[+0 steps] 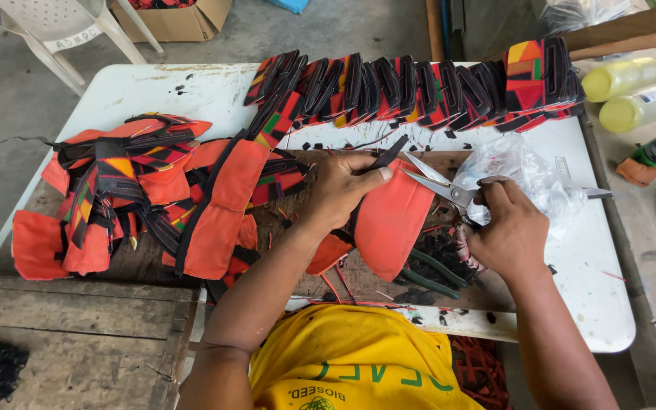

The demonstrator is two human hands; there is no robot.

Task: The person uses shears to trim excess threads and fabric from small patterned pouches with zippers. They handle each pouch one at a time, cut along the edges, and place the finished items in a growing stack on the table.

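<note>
- Left hand point(341, 190) grips an orange fabric piece point(389, 220) by its black strap point(387, 154), held over the wooden board point(298, 220).
- Right hand point(512, 235) clenched on scissors point(443, 185); blades apart at the strap.
- Orange pile point(146, 190) lies left on the white tabletop point(191, 91); folded stack point(419, 87) along the far edge.

Held in left hand point(341, 188): matt orange cloth piece point(390, 220) with black strap; in right hand point(509, 231): scissors point(440, 184) of bright, glossy metal; beside them, crinkled clear plastic bag point(525, 171); underneath, rough worn wood board point(320, 285) on smooth, scuffed white plastic table point(191, 95).
</note>
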